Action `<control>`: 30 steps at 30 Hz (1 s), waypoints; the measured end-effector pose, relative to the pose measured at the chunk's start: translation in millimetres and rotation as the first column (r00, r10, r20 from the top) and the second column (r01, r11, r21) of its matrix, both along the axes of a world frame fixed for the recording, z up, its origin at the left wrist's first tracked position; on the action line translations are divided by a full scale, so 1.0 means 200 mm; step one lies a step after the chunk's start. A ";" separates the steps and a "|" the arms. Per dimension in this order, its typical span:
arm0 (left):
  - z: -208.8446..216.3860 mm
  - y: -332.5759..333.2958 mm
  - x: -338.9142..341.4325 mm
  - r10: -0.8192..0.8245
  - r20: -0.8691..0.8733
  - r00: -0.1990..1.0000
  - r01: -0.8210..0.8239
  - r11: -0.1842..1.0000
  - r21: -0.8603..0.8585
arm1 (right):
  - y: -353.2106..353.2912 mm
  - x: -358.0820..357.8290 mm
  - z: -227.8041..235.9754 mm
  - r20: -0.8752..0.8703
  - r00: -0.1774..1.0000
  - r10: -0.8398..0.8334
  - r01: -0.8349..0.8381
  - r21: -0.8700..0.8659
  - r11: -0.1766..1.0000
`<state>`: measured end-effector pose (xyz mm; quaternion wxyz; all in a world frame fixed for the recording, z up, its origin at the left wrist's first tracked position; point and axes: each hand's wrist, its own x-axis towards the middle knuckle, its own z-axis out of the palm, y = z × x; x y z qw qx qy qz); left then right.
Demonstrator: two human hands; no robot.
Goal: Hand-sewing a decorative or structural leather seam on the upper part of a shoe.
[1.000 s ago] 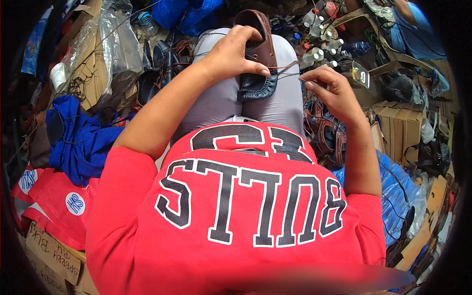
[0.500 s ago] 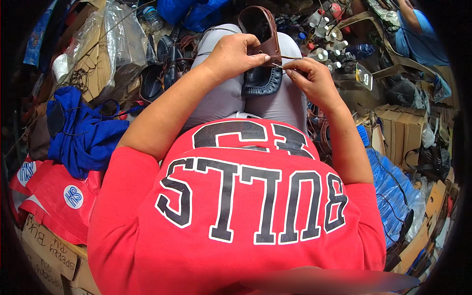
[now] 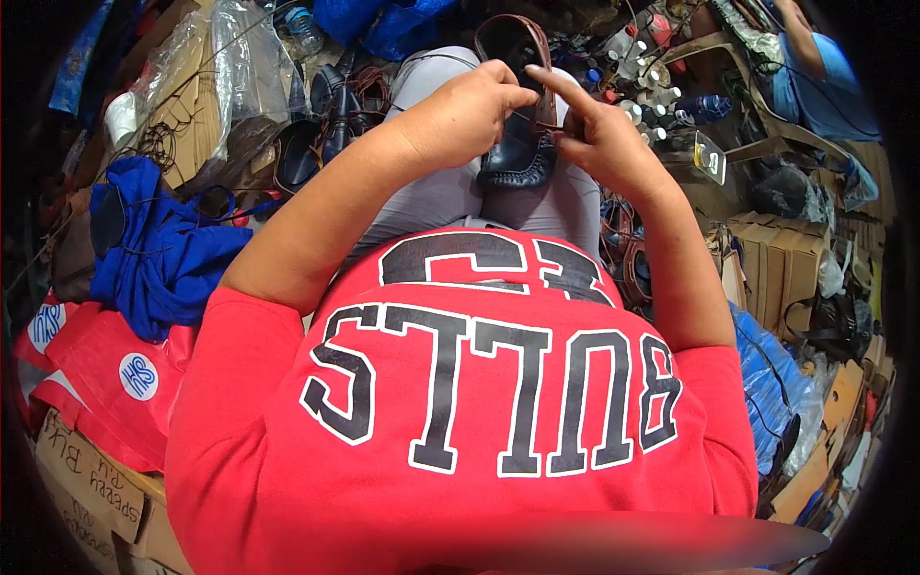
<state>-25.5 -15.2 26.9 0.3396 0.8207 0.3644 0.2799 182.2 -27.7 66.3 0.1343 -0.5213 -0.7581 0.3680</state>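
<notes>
Grey trousers (image 3: 551, 206) formed the surface, a lap in a cluttered room where cardboard (image 3: 180, 115) under clear plastic (image 3: 249, 96), rumpled blue cloth (image 3: 153, 264) and red bags (image 3: 101, 407) crowded the left, and capped bottles (image 3: 661, 96), stacked cardboard boxes (image 3: 774, 251) and crinkled blue sheeting (image 3: 765, 383) filled the right. On that lap lay a shoe (image 3: 516, 158), its toe pointing back toward the person and its heel away, its long axis running nearly straight out from the body. Dark, smooth leather formed the rounded toe, gathered in small pleats along its seam, while brown leather edged the opening and heel. Overhead, the left hand (image 3: 470, 110) bent its fingers across the shoe's opening, the right hand (image 3: 609, 139) stretched its forefinger over the brown edge with its thumb lower down, and whether either one gripped or pinched anything I could not tell
</notes>
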 end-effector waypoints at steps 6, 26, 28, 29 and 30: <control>0.02 0.01 -0.09 -0.025 -0.064 0.998 0.026 0.999 0.020 | 0.00 0.05 -0.06 -0.024 0.999 0.047 -0.047 0.022 0.999; -0.11 0.05 -0.05 0.117 0.071 0.991 -0.131 0.959 0.251 | -0.02 0.16 -0.14 -0.243 0.970 -0.005 -0.004 -0.037 0.999; -0.15 0.06 -0.03 0.123 0.061 0.991 -0.134 0.957 0.257 | -0.02 0.16 -0.13 -0.242 0.970 -0.016 0.003 -0.050 0.999; -0.16 0.07 -0.02 0.123 0.047 0.991 -0.131 0.956 0.264 | -0.02 0.16 -0.13 -0.245 0.969 -0.033 0.017 -0.064 0.998; -0.16 0.07 -0.02 0.121 0.049 0.991 -0.130 0.956 0.262 | -0.02 0.16 -0.13 -0.243 0.969 -0.035 0.019 -0.065 0.998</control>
